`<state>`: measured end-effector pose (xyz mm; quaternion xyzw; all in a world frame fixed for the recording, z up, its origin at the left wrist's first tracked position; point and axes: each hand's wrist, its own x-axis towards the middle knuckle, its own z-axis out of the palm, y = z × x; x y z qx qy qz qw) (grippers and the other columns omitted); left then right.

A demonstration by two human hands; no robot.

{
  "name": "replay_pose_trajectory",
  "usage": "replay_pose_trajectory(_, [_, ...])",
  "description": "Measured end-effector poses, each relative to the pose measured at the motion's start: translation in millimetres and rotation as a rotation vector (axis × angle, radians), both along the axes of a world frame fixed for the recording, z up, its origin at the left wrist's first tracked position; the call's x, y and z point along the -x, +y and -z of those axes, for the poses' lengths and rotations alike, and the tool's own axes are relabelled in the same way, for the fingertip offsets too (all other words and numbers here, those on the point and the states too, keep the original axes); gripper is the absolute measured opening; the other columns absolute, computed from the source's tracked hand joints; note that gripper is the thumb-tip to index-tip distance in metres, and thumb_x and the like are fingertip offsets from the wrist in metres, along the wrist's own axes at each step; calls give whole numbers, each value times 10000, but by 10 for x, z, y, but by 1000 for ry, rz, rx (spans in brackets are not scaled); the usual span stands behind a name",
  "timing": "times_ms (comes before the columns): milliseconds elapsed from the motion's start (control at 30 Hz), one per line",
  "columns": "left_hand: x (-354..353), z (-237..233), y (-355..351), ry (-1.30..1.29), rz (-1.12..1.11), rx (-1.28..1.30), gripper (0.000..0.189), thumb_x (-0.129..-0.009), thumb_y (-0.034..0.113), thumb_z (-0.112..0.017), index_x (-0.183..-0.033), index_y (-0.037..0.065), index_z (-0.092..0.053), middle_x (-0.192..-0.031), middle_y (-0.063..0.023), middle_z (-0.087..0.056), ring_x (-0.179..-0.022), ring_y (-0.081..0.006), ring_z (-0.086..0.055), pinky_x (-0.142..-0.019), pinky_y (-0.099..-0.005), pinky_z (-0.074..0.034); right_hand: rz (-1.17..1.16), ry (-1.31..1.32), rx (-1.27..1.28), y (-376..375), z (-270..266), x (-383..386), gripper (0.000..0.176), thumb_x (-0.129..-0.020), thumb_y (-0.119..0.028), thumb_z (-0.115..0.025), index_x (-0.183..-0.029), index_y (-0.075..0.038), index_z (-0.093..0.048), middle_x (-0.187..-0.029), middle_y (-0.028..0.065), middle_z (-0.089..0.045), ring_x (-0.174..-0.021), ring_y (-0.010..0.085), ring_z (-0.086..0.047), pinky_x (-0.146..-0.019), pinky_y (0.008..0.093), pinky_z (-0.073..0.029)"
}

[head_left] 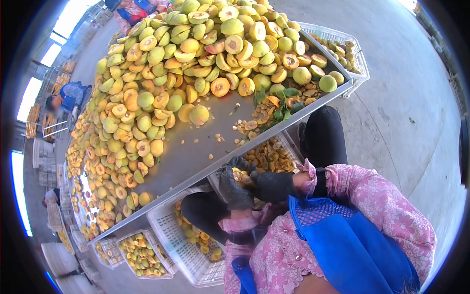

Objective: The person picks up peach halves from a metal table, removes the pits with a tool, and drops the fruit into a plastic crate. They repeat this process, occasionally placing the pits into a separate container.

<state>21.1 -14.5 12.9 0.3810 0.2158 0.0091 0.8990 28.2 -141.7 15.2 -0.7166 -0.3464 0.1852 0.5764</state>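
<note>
The left hand (pixel 236 188), in a dark glove, has its fingers curled around a yellowish fruit piece (pixel 242 177), which sits between the two hands; the right hand (pixel 274 186), also gloved, meets it from the other side, its fingers bunched close to the piece, though I cannot tell whether they pinch it or only rest against it; beneath and just beyond the fingers, a pale crate (pixel 292 147) holds cut fruit pieces (pixel 268 156), partly under the edge of the worktop (pixel 191 152).

Beyond the fingers, across the metal worktop, rises a large heap of fruit (pixel 156 93), green to orange, many of them halved with the cut faces showing; ahead and a little to the right of the fingers, green leaves (pixel 285 113) lie among loose pale pits (pixel 242 127); left of the fingers, past the left knee (pixel 205 213), stands a white crate (pixel 161 220) with more pieces inside; farther left is another filled crate (pixel 169 264); well ahead to the right, a third white crate (pixel 361 63) stands beside the worktop; far from the fingers, one person (pixel 132 12) is behind the heap and another person (pixel 73 95) bends at the left.
</note>
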Motion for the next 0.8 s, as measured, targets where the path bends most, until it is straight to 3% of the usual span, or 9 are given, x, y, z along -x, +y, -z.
replay_pose_trajectory(67, [10,120,45,21,7,-71,357,-930,234,-404,-1131,-40,-512,-1080,-157,-574,-984,-287,-573,-838,-438,-505,64,159,472,-68,-587,1,298,-904,-215,-465,-1099,6,-510,-951,209,-618,-843,343,-611,-686,399,-475])
replay_pose_trajectory(233, [41,441,85,-114,-67,-202,320,-911,182,-428,-1121,-43,-517,-1083,-151,-574,-967,-264,-581,-834,-390,-507,-17,302,489,-79,-123,-93,271,-863,-230,-515,-976,17,-513,-809,238,-614,-761,377,-614,-629,444,-468])
replay_pose_trajectory(300, [34,509,135,-176,-79,-316,543,-904,114,-414,-1380,19,-171,-1232,-181,-446,-1027,-274,-531,-851,-362,-481,-35,223,476,-66,-69,-76,275,-856,-241,-521,-956,15,-512,-772,249,-607,-735,386,-613,-620,455,-466])
replay_pose_trajectory(333, [64,543,146,-172,-78,-315,543,-904,114,-414,-1380,19,-171,-1232,-181,-446,-1027,-274,-531,-851,-362,-481,2,181,496,-50,-53,-48,288,-855,-238,-514,-959,31,-505,-772,250,-607,-731,382,-614,-621,455,-467])
replay_pose_trajectory(433, [98,435,133,-141,-34,-675,298,-878,88,-454,-1134,-52,-510,-1082,-147,-577,-951,-238,-584,-847,-356,-499,94,187,478,75,37,39,306,-847,-236,-511,-961,47,-500,-769,244,-609,-719,376,-614,-620,454,-469])
replay_pose_trajectory(533, [100,513,110,-165,-93,-626,285,-856,44,-455,-1122,-36,-518,-1069,-130,-583,-941,-224,-588,-805,-352,-509,170,151,410,200,547,136,300,-825,-231,-526,-962,35,-509,-750,223,-612,-701,372,-611,-611,452,-468])
replay_pose_trajectory(600, [89,652,110,-135,-150,-313,276,-858,57,-452,-1118,-14,-512,-1056,-110,-586,-929,-223,-590,-792,-344,-507,196,72,375,196,496,90,293,-810,-225,-538,-964,23,-516,-736,209,-613,-689,369,-608,-604,451,-467])
replay_pose_trajectory(733, [117,553,134,-46,-54,-361,336,-879,100,-452,-1196,-9,-467,-1095,-114,-567,-953,-226,-581,-808,-365,-504,101,117,476,134,312,64,231,-760,-194,-562,-903,-12,-569,-738,196,-621,-686,361,-616,-601,441,-476])
replay_pose_trajectory(800, [97,503,126,5,-94,33,362,-910,151,-421,-1231,-15,-437,-1117,-123,-555,-973,-238,-572,-828,-393,-503,137,97,504,147,325,82,227,-739,-179,-570,-885,-5,-578,-754,202,-627,-698,355,-623,-603,435,-482])
